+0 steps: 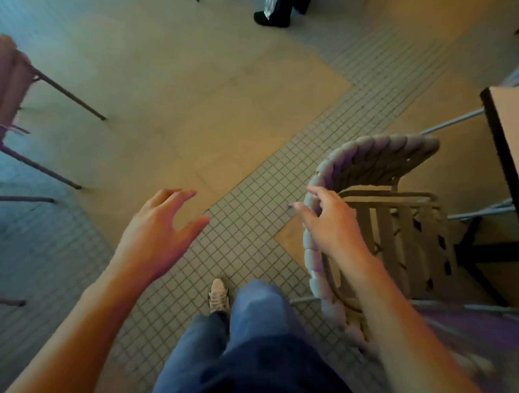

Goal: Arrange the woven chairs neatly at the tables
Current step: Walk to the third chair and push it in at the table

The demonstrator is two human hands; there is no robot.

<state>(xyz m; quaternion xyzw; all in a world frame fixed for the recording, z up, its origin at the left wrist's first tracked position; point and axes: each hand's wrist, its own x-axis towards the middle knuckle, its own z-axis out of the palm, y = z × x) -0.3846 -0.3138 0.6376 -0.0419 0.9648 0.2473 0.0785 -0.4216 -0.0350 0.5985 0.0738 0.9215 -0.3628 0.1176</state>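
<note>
A grey woven chair stands at the right, its curved braided backrest toward me and its strap seat facing a table at the right edge. My right hand rests on the left side of the backrest rim, fingers curled over it. My left hand hovers over the floor to the left of the chair, fingers spread, holding nothing. A second chair, pinkish with thin dark legs, is at the left edge, partly cut off.
The floor is beige slabs crossed by bands of small square tiles. Another person's dark shoe and trouser legs stand at the top centre. My own jeans and pale shoe are at the bottom. More chair legs show at the far left.
</note>
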